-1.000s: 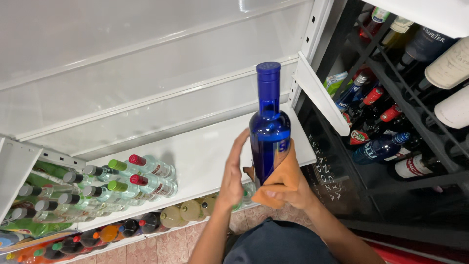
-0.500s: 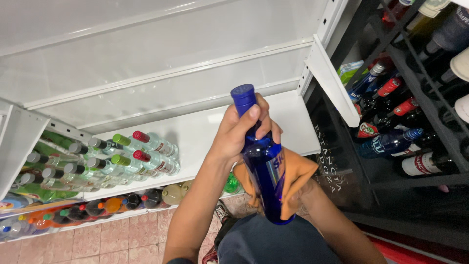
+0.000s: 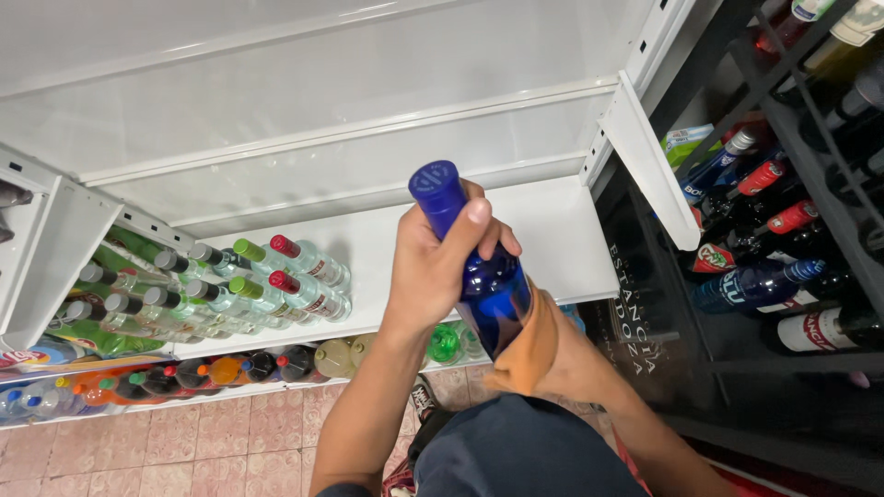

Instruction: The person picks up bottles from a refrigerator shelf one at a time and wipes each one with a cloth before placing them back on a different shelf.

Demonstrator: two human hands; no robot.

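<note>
My left hand [image 3: 440,267] is wrapped around the neck of a deep blue glass bottle [image 3: 495,296], just under its blue cap [image 3: 435,188]. The bottle is tilted, with the cap leaning up and to the left, and I hold it in front of the white shelf [image 3: 562,235]. My right hand [image 3: 569,357] presses an orange cloth [image 3: 527,348] against the bottle's lower body. Most of that hand's fingers are hidden behind the cloth and the bottle.
Clear bottles with green, red and grey caps [image 3: 230,285] lie in rows on the left of the shelf. Soft-drink bottles [image 3: 184,373] fill the lower shelf above a tiled floor [image 3: 184,451]. A black rack of wine and liquor bottles [image 3: 764,239] stands to the right.
The bottle went from upright to tilted. My left hand slid from the bottle's body up to its neck, while the right hand with the cloth moved down to the lower body.
</note>
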